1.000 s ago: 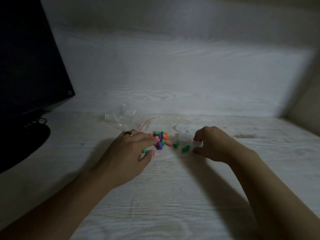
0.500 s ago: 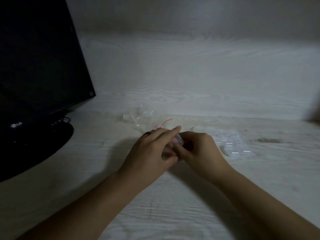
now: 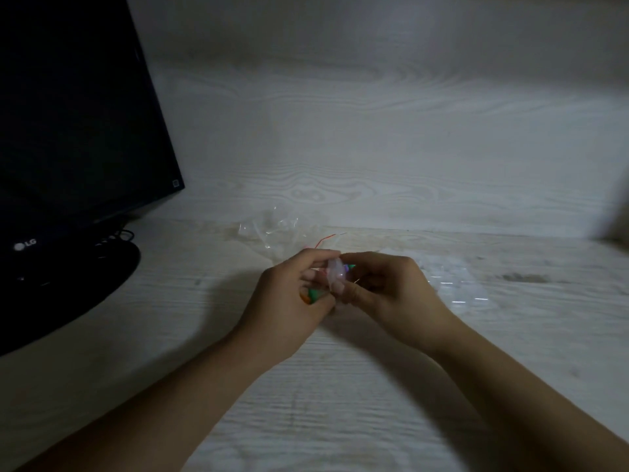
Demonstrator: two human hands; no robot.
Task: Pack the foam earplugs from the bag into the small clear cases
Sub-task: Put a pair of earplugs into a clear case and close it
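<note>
Both hands meet over the middle of the pale wooden desk. My left hand and my right hand pinch a small clear case between their fingertips. Green and orange foam earplugs show inside the curl of my left hand. A bit of green and purple earplug peeks out behind the case. The pile of loose earplugs on the desk is hidden behind my hands. The clear bag with a red strip lies crumpled just beyond my hands.
A black monitor on a round black stand fills the left side. More clear plastic cases lie on the desk right of my right hand. A wooden back wall rises behind the desk.
My hands came together from apart and lifted a clear case between them. Earplugs went from the desk pile into my left hand. The view shifted left, showing more of the monitor.
</note>
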